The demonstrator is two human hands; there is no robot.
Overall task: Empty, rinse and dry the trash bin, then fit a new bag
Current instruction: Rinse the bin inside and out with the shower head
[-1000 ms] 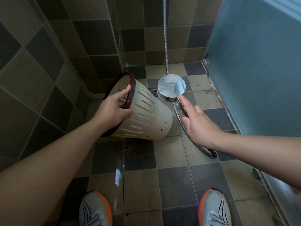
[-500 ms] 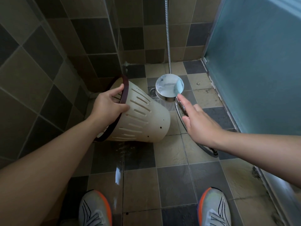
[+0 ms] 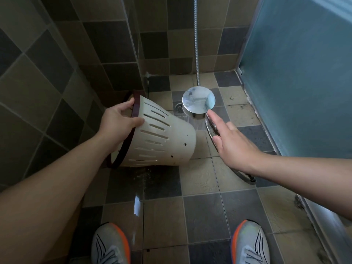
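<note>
down in the tiled shower corner, the left hand (image 3: 118,124) grasps the trash bin (image 3: 163,138) at its dark rim (image 3: 136,107), thumb on the outside wall and fingers curled over the edge. the cream bin, slotted along its side, is tipped over with its base pointing right, held low over the floor (image 3: 200,180). the right hand (image 3: 234,141) holds the handle of the shower head (image 3: 198,101), index finger stretched along it; its grip on the handle is mostly hidden under the palm. water sprays beneath the head, just beside the bin's base. a metal hose (image 3: 196,44) hangs behind, near the floor drain (image 3: 178,108). two shoes (image 3: 110,244) stand below.
</note>
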